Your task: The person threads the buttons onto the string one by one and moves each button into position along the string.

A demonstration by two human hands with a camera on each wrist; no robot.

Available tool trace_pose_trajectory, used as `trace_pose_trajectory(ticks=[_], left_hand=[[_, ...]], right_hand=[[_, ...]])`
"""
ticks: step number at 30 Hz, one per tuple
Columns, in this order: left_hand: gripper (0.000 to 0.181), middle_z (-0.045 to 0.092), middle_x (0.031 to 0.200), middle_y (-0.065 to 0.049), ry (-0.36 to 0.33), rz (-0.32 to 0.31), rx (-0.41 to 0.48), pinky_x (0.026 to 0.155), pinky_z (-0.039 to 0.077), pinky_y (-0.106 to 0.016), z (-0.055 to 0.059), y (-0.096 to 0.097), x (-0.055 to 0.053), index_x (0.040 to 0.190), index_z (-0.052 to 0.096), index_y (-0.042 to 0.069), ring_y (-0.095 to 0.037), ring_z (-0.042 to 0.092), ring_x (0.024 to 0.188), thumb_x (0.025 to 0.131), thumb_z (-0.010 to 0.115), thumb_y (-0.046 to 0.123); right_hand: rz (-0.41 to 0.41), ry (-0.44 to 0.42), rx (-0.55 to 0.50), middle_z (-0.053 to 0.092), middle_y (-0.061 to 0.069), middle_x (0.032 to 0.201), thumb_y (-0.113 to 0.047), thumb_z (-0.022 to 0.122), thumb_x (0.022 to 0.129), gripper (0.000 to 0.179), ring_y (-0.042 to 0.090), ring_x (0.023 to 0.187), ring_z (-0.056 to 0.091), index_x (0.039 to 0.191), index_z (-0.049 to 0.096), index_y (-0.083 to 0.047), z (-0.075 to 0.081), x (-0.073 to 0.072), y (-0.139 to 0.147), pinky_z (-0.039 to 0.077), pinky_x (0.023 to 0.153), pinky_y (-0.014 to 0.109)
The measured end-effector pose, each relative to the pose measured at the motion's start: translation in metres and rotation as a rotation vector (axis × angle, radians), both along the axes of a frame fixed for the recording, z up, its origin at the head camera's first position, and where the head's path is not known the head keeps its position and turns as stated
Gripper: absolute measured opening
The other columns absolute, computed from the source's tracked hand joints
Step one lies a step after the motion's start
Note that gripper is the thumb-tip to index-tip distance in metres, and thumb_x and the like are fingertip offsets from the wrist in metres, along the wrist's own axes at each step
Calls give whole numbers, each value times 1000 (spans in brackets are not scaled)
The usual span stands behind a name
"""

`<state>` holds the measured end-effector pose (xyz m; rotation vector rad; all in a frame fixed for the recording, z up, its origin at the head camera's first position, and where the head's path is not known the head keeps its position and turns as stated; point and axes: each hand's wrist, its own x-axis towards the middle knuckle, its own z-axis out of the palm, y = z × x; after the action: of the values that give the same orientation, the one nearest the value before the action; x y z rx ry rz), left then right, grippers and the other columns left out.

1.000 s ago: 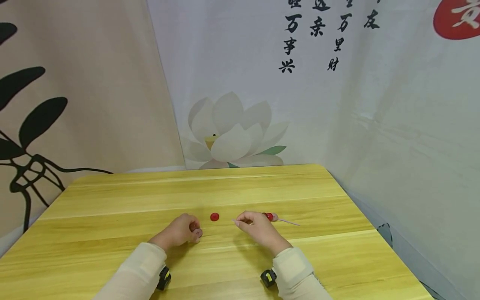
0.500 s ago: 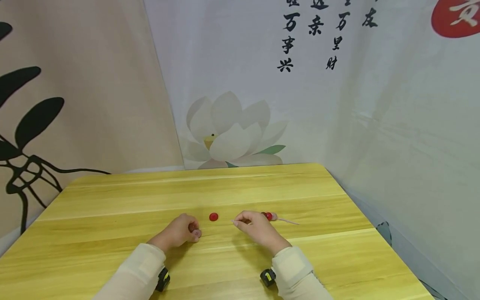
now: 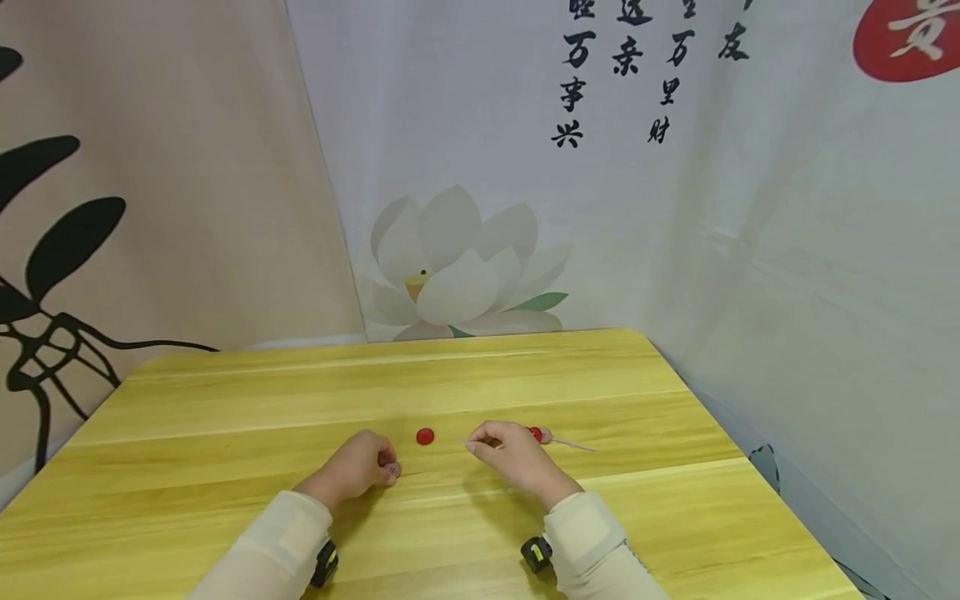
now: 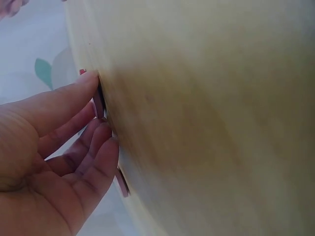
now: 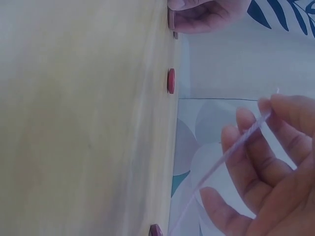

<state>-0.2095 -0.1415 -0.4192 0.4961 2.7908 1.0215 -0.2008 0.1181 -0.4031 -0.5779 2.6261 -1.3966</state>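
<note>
My left hand (image 3: 358, 467) is low over the table and pinches a pinkish-purple button (image 4: 99, 102) between thumb and fingertips. Another button (image 4: 121, 182) lies just past those fingers in the left wrist view. A red button (image 3: 425, 437) lies flat between the two hands. My right hand (image 3: 517, 458) pinches a thin pale purple cord (image 5: 216, 164) near its end, and a short tip sticks out beyond the fingers. Behind that hand, red and pink buttons (image 3: 545, 435) sit together at the cord, partly hidden; its tail (image 3: 576, 445) runs out to the right.
The wooden table (image 3: 360, 379) has a far edge close to a hanging cloth (image 3: 480, 167) printed with a lotus and writing. Each wrist wears a small black camera, one being the right wrist's camera (image 3: 536, 553).
The head view has shifted slightly. The pinkish-purple button at the left hand shows a little less, more covered by the fingers. The right hand keeps its hold on the cord.
</note>
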Motion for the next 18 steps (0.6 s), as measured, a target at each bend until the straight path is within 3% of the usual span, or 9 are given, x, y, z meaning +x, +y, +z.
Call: trace_pose_trajectory(ticks=[6,11,15,18], left_hand=[[12,58,72,0,17,16,-27,61,45,-28,0,2,-1,76,66,2,-14,49,68,77,77,-3],[14,57,71,0,-9,53,-29,59,43,-28,1,4,0,74,64,4,-15,48,65,79,76,-1],[15,55,69,-2,-20,70,-12,56,41,-28,1,5,1,74,62,3,-15,47,61,82,74,2],[14,56,70,-3,-24,78,6,56,42,-29,2,6,0,76,62,2,-15,48,61,83,73,4]], right_hand=[[-8,5,11,64,-3,94,-25,59,97,22,16,89,56,103,68,-6,2,0,1,49,75,32],[-19,-3,18,63,-4,93,-26,59,97,21,16,90,56,102,68,-7,3,0,1,47,78,36],[-36,2,23,64,-6,91,-27,60,97,20,15,90,56,101,69,-9,3,-1,2,23,98,53],[-48,14,29,65,-7,89,-27,61,96,20,16,89,56,100,70,-10,2,-1,4,5,97,61]])
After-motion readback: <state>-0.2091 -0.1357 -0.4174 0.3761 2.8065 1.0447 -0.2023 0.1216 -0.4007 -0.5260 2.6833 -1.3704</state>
